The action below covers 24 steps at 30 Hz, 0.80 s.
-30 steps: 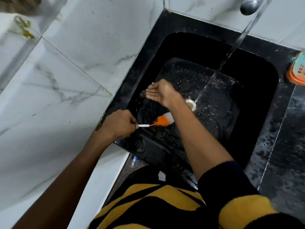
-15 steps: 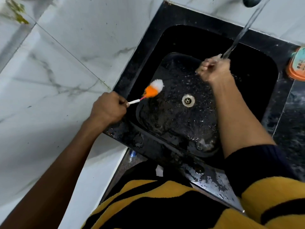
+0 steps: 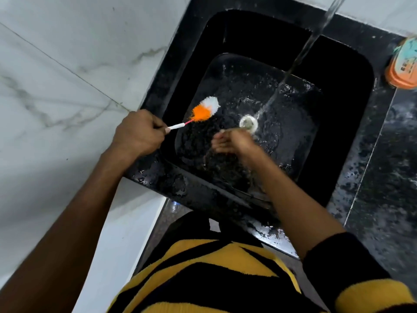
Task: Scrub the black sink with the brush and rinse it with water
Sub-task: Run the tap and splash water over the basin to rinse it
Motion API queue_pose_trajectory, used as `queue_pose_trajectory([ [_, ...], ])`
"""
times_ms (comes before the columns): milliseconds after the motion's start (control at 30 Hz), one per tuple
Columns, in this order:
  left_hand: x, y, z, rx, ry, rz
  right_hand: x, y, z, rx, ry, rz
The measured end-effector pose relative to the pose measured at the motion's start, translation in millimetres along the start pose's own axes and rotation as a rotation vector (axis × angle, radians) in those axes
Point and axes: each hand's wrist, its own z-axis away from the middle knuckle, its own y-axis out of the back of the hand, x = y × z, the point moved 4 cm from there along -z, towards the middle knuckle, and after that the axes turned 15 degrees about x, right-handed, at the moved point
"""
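We count one black sink [image 3: 338,71], one brush [image 3: 198,114], one drain [image 3: 248,123], one stream of water [image 3: 300,57] and two hands. Our left hand [image 3: 140,134] is closed in a fist round the white handle of the brush, at the sink's left rim. The brush lies with its long axis running from lower left to upper right: the handle end sits in our fist, and the head, orange near the handle and white at the tip, points up and to the right over the left part of the basin. We cannot tell whether the bristles touch the sink floor or hang just above it.

Our right hand [image 3: 232,141] is down inside the basin, just below and left of the drain. It is blurred, so we cannot tell whether its fingers are straight or curled, or whether it holds anything. The right forearm crosses the near rim of the sink and hides part of the basin floor.

The water falls in a slanting line from the top edge and lands just right of the drain; the sink floor is wet and speckled. An orange container with a pale teal lid [image 3: 404,64] stands on the dark worktop [image 3: 383,154] at the sink's right. White marble tiles [image 3: 67,75] lie to the left. A yellow and black striped garment [image 3: 214,279] fills the bottom.
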Motion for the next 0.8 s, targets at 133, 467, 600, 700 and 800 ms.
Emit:
queue_pose_trajectory([
  [133, 3, -3, -1, -0.024, 0.023, 0.007, -41, 56, -41, 0.064, -0.175, -0.615],
  [467, 7, -8, -12, -0.062, 0.047, 0.005, -76, 59, -22, 0.094, 0.012, -0.423],
  [600, 7, -9, -15, -0.066, 0.030, 0.008, -3, 18, 25, -0.270, 0.040, 0.287],
  [700, 5, -9, -17, -0.065, 0.028, 0.002, 23, 19, 34, -0.284, -0.064, 0.359],
  [800, 3, -9, -16, -0.059, 0.017, -0.014, 6, 50, 6, -0.047, -0.084, 0.127],
])
